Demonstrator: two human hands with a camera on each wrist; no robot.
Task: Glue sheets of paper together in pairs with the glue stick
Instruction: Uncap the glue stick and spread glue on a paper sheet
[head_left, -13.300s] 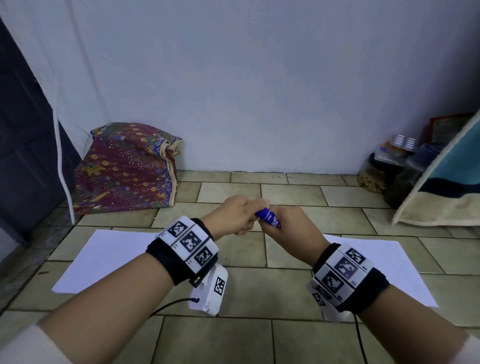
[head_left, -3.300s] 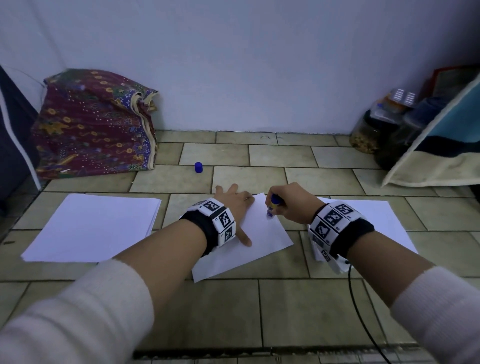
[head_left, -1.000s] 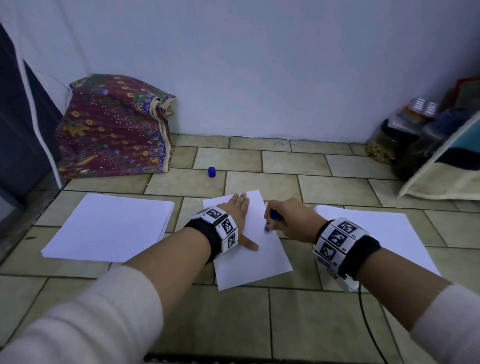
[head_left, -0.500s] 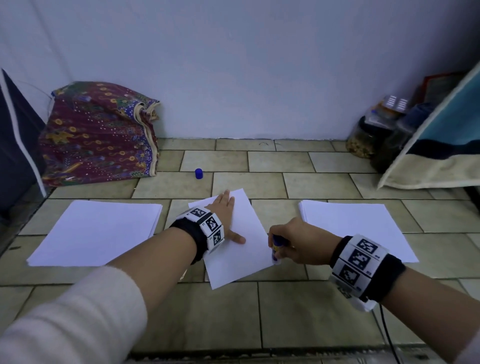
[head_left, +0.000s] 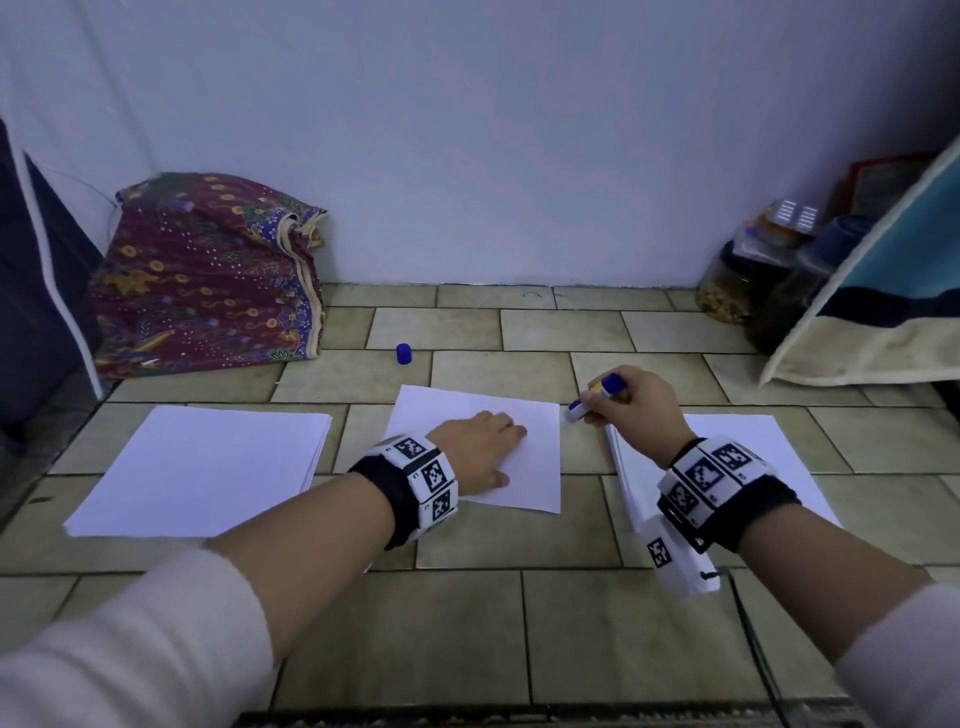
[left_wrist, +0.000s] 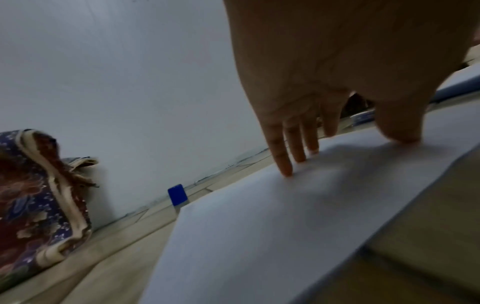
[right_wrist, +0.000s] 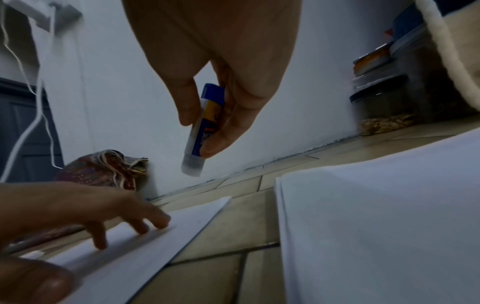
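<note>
**Glue stick lifted off the sheet's far right corner**

Half a second ago the glue stick (head_left: 596, 397) was at the near right edge of the sheet (head_left: 524, 467); now it is up by the far right corner, clear of the paper, its tip just past the edge. The sheet itself has turned and lies squarer to the floor tiles than before. The right hand (head_left: 635, 410) has travelled away from the person along that right edge.

The sheet lies on the tiled floor (head_left: 571, 623), between a stack (head_left: 197, 467) on the left and a second stack (head_left: 779, 457) on the right. The blue cap (head_left: 403, 354) stands on the tiles beyond the sheet, well apart from it. A patterned cloth bundle (head_left: 208, 275) sits against the pale wall (head_left: 467, 130) at far left; jars (head_left: 737, 280) cluster in the far right corner beside a leaning cushion (head_left: 883, 312).

The left hand (head_left: 480, 441) rests flat on the sheet, fingers (left_wrist: 284, 162) straight and thumb spread, pressing the paper down. The right hand pinches the glue stick between thumb and fingertips (right_wrist: 215, 142), tilted, with the clear tip pointing down and left towards the sheet's corner and the blue base up.
</note>
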